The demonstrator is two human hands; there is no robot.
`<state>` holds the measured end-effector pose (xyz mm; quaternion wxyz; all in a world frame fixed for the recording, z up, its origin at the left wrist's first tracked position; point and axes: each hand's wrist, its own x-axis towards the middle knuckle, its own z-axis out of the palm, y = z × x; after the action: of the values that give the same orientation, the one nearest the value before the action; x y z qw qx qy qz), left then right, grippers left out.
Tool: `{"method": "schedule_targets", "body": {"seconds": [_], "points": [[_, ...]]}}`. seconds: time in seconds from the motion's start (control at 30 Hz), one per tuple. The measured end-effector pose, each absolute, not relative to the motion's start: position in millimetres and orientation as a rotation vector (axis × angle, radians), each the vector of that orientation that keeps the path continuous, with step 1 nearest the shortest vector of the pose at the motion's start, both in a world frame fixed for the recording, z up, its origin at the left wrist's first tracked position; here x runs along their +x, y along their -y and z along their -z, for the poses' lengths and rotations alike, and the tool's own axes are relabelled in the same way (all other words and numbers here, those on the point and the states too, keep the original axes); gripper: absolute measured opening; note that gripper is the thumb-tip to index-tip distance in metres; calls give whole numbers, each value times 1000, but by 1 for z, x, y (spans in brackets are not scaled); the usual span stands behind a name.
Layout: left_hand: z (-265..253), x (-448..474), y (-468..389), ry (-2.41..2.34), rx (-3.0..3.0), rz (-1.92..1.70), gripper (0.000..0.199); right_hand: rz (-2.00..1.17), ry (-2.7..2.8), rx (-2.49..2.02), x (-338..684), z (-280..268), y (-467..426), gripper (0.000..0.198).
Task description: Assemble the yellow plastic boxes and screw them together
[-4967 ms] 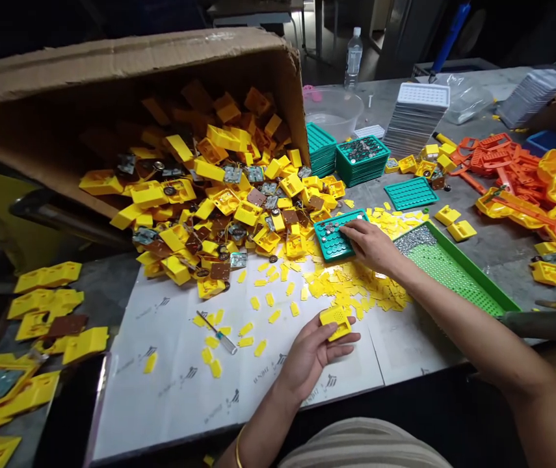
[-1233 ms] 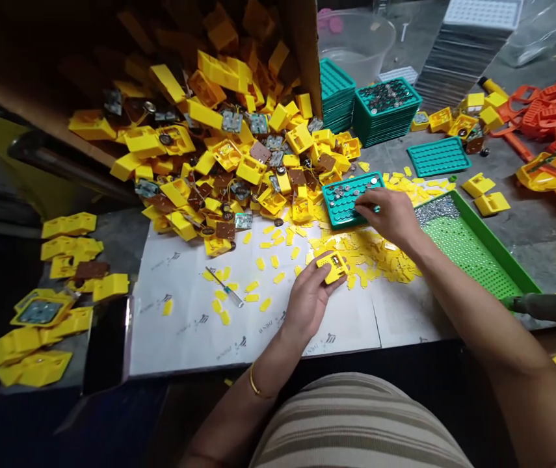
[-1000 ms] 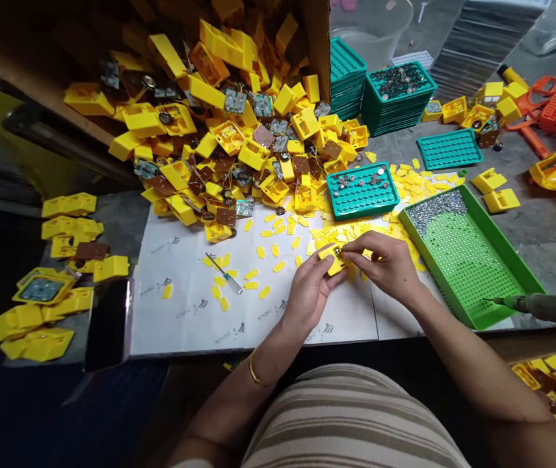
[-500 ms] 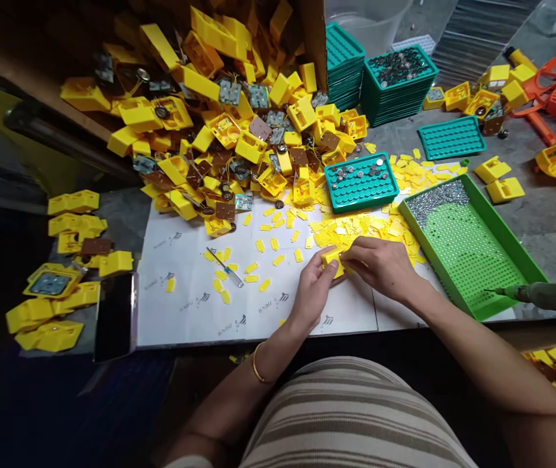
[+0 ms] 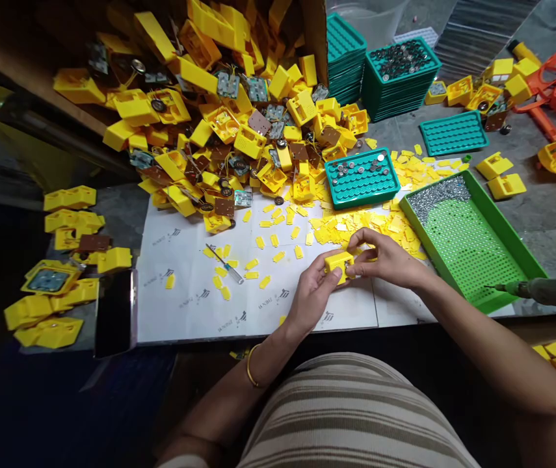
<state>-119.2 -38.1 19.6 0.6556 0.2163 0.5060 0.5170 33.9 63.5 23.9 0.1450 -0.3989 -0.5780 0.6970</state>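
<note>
A small yellow plastic housing (image 5: 335, 261) is in my left hand (image 5: 311, 289), above the white paper near the front edge of the bench. The left thumb presses on its near side and the fingers wrap round behind. My right hand (image 5: 385, 259) has its fingertips on the housing's right end, with the index finger arched above. A small dark or metallic bit shows at that end, too small to name. Loose flat yellow pieces (image 5: 341, 229) lie just beyond both hands. A teal tray (image 5: 363, 188) with several button cells stands behind them.
Yellow housings with circuit boards (image 5: 229, 130) are heaped at the back left. A green screw tray (image 5: 482, 250) is on the right, with an electric screwdriver's tip (image 5: 497, 286) over it. A small screwdriver (image 5: 233, 273) and a phone (image 5: 114, 313) lie left. Stacked teal trays (image 5: 395, 97) stand behind.
The housing is turned so that its right end shows more. My right hand has shifted slightly, and its index finger has lifted and spread from the thumb.
</note>
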Motion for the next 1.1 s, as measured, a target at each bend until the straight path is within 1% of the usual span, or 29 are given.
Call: {"method": "schedule_targets", "body": {"seconds": [0.07,0.17,0.33,0.47,0.53,0.63,0.73,0.97,1.1], "points": [[-24,-120,39,-1146,506,-1180,38,-2170,1514,-1114,33,-25,-62,41],[-27,-118,37,-1132,443,-1190,32,-2213,1417,-1104,30,-24,-61,37],[-23,-115,25,-1006,69,-1256,26,-2005,1368,-1160,22,-16,-58,36],[-23,-119,22,-896,-87,-1288,31,-1855,1218,-1197,25,-11,-47,36],[-24,-120,23,-884,-92,-1319,33,-1843,1157,-1237,26,-10,-37,35],[-22,-118,25,-899,-42,-1368,33,-1969,1077,-1268,22,-11,-24,39],[-20,-113,28,-917,60,-1423,33,-2018,926,-1248,13,-10,-15,40],[-19,-103,41,-974,234,-1506,36,-2252,493,-1018,0,-14,-8,33],[-19,-102,46,-968,255,-1506,41,-2313,486,-1009,0,-17,-5,32]]}}
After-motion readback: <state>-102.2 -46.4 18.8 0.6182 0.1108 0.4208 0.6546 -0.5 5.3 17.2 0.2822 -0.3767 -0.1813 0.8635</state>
